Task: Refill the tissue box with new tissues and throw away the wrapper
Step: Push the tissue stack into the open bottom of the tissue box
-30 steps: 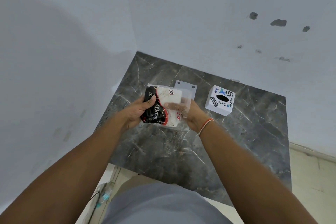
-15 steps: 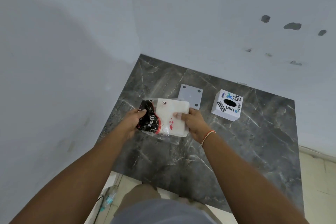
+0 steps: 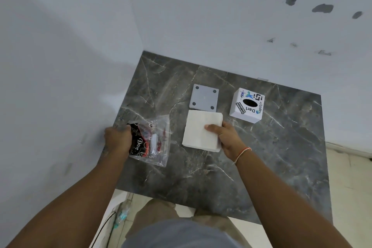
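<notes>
One head-worn wide-angle camera looks steeply down from above at a dark marble table (image 3: 261,167) set in a wall corner, both forearms reaching in from below.

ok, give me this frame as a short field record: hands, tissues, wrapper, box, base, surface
left hand: left hand grips the wrapper at its left end
right hand: right hand pinches the tissue stack at its right edge, thumb on top
tissue stack: white, out of the wrapper, clear of the left hand
wrapper: clear plastic with black and red print, crumpled, no stack inside
tissue box: tissue box white cube, oval slot up, on the table, untouched
base plate: base plate grey square, lying beside the box
surface: dark marble table in a wall corner
</notes>
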